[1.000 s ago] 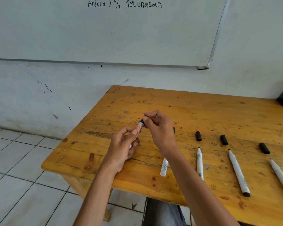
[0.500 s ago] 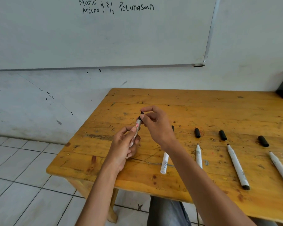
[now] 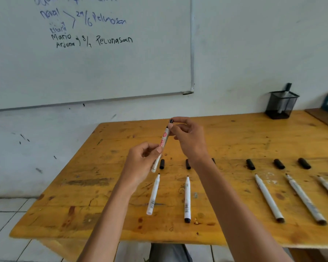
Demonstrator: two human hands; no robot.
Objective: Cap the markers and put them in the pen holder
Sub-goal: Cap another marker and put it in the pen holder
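A scuffed, stained wooden counter [image 3: 235, 140] is set against a white wall under a whiteboard [image 3: 102, 69]. A slim white marker [image 3: 164, 140] (red print on its barrel) is pinched at its lower end by the left hand [image 3: 140, 165], and a black cap [image 3: 171, 121] at its tip is gripped by the right hand [image 3: 189, 140]. Uncapped markers [image 3: 187, 199] and stubby black caps [image 3: 250, 164] are laid in rows rightward. A black mesh pen holder [image 3: 281, 105], square in shape, is seen at the far right.

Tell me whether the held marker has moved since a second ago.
Yes. The marker has risen: its cap now reaches the table's far edge, where before it sat mid-table.
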